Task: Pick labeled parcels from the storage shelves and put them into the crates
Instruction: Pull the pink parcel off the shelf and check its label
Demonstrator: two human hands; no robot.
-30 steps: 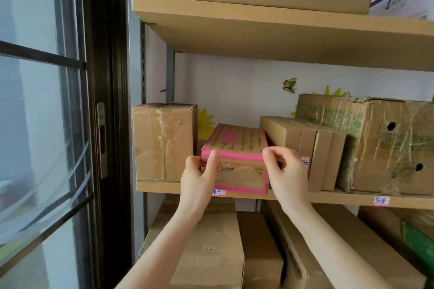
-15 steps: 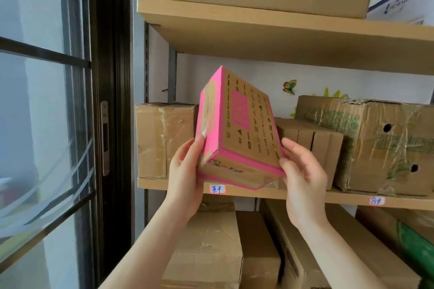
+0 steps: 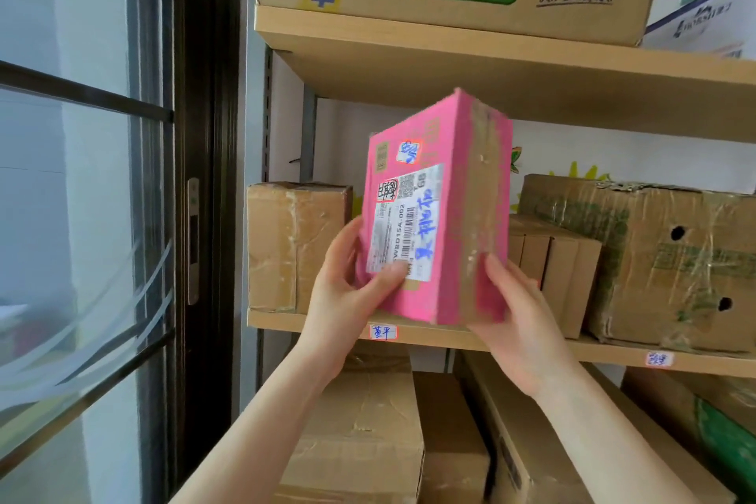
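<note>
**A:** Where is the parcel?

**B:** The pink parcel [image 3: 433, 213] is in the air, just in front of the middle shelf [image 3: 605, 352]. It stands on end and tilts a little, with its white label [image 3: 405, 225] turned toward me. Only my hands touch it.

**A:** Which step is this?

**B:** The pick, I'd say. It's off the shelf and I'm checking the label. No crate is in view, so the drop isn't done yet.

**A:** What does the next move need?

**B:** Probably drawing it toward me, clear of the brown box [image 3: 294, 245] on the left and the flat boxes [image 3: 556, 262] on the right. Then I'd turn to find a crate, keeping a firm two-handed hold.

**A:** And your hands?

**B:** My left hand [image 3: 352, 291] grasps the lower left edge, thumb [image 3: 392, 272] pressed on the label's bottom corner. My right hand [image 3: 515, 319] grips the lower right corner, its fingers hidden behind the parcel. Both forearms reach up from below.
</note>
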